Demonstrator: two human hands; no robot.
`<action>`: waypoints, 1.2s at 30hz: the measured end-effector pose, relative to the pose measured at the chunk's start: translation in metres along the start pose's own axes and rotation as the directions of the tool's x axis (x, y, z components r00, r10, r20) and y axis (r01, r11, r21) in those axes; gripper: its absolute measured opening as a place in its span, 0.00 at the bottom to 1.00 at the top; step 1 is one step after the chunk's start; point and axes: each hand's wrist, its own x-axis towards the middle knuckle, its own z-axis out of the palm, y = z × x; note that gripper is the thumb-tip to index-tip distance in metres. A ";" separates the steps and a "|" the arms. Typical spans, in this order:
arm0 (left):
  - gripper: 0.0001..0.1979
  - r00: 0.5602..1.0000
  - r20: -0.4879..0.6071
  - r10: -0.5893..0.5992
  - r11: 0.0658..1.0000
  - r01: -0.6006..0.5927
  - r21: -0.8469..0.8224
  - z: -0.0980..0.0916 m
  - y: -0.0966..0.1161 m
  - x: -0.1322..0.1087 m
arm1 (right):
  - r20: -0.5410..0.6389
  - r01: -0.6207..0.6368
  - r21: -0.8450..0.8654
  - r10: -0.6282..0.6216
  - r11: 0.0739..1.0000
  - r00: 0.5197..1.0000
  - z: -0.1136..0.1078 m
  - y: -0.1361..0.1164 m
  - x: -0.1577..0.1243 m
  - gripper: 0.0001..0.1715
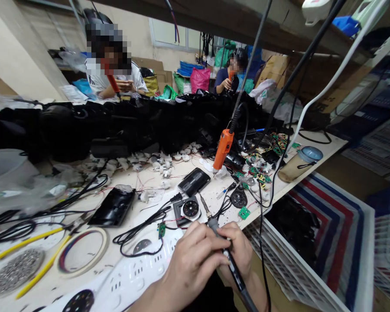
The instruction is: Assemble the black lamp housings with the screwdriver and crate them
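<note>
Both of my hands are closed on a soldering iron (234, 264) at the bottom centre. My left hand (196, 260) grips its handle from the left, and my right hand (239, 249) wraps it from the right. The metal tip points up and away, close beside a white round part with a black dial (190, 209). Left of that dial, a small green circuit board (161, 229) hangs on a black cable. A black plastic housing (194, 181) lies just beyond. In front of my left hand is a white power strip (126, 277).
An orange electric screwdriver (223, 149) hangs over the bench. Yellow-handled pliers (47, 268), a tape roll (82, 252) and a pile of small screws (16, 271) lie left. A lidded cup (300, 164) stands right. Two people sit behind a heap of black parts (149, 123).
</note>
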 end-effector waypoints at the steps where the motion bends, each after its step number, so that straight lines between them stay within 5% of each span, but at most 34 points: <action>1: 0.07 1.000 0.011 0.013 1.000 -0.013 0.006 0.000 0.000 0.000 | -0.007 0.003 -0.001 -0.003 1.000 1.000 0.000 0.000 0.000 0.06; 17: 0.12 0.996 -0.090 0.017 1.000 -0.017 0.002 0.008 0.003 0.002 | -0.004 -0.049 0.019 0.049 0.999 0.999 0.000 0.011 -0.014 0.07; 22: 0.14 0.996 0.026 -0.085 0.996 0.084 0.043 -0.031 -0.019 0.012 | -0.066 -0.176 -0.001 0.176 0.984 0.982 0.000 0.009 -0.006 0.05; 24: 0.11 0.949 0.008 -0.314 0.912 0.299 0.282 -0.060 -0.043 0.016 | -0.117 -0.236 -0.026 0.231 0.972 0.966 -0.003 0.007 -0.003 0.10; 26: 0.11 0.833 -0.083 -0.546 0.610 0.464 0.643 -0.089 -0.071 0.019 | -0.160 -0.316 -0.041 0.306 0.948 0.938 -0.005 0.005 -0.001 0.12; 29: 0.13 0.755 -0.172 -0.633 0.415 0.518 0.748 -0.115 -0.104 0.021 | -0.172 -0.417 -0.049 0.404 0.907 0.899 -0.005 0.002 0.000 0.15; 36: 0.08 0.694 -0.147 -0.705 0.366 0.534 0.762 -0.097 -0.123 0.013 | -0.117 -0.372 -0.040 0.365 0.927 0.923 0.000 -0.002 0.002 0.12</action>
